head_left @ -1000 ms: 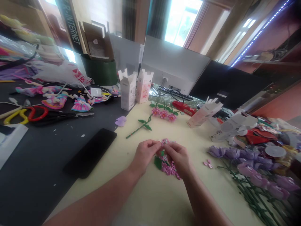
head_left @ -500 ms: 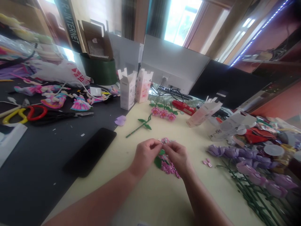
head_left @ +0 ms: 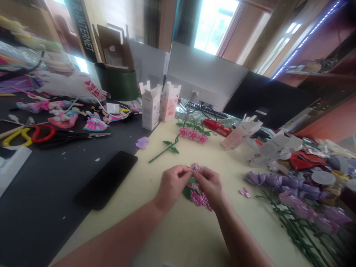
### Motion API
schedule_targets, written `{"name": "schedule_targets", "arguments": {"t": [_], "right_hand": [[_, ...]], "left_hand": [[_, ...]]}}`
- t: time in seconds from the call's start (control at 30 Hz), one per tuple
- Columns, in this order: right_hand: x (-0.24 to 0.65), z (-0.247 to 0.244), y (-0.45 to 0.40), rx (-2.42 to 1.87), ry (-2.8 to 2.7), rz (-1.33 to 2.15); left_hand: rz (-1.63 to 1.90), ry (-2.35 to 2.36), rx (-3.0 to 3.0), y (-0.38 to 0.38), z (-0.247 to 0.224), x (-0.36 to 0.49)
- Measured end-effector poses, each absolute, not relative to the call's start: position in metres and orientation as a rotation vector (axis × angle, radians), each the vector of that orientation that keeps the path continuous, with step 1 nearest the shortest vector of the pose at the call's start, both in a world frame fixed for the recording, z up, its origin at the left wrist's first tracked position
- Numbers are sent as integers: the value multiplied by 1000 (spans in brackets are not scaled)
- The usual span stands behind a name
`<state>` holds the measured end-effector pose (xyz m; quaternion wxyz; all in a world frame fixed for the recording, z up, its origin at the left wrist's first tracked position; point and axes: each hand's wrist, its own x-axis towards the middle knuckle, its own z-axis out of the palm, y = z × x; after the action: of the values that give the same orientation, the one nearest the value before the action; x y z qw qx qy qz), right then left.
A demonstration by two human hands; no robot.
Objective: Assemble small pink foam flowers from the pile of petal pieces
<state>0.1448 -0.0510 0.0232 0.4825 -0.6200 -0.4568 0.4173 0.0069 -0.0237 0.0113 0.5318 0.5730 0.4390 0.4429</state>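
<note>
Several finished purple flower stems (head_left: pixel 300 207) and one pink sprig (head_left: pixel 183 139) lie on the cream table (head_left: pixel 178 237), while left hand (head_left: pixel 172 183) and right hand (head_left: pixel 211 185) pinch an unfinished pink blossom sprig (head_left: pixel 198 196) at mid-table, loose petals (head_left: pixel 244 192) beside.

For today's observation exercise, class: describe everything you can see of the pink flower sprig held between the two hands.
The pink flower sprig is a small cluster of pink, plastic-looking blossoms with a green leaf at its left side. It is held just above the cream tabletop. The left hand and right hand pinch its upper end, hiding part of it; the lower blossoms trail toward the person.
</note>
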Motion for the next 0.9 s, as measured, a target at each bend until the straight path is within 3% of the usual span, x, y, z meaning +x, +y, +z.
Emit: {"name": "schedule_targets", "arguments": {"t": [0.4, 0.73, 0.9], "right_hand": [[160, 28, -46, -1524, -1056, 1010], [221, 31, -37, -1785, -1241, 661], [206, 33, -41, -1714, -1332, 728]], "left_hand": [[934, 908, 815, -13, 7, 7], [935, 899, 814, -10, 3, 4], [924, 905, 854, -12, 4, 5]]}}
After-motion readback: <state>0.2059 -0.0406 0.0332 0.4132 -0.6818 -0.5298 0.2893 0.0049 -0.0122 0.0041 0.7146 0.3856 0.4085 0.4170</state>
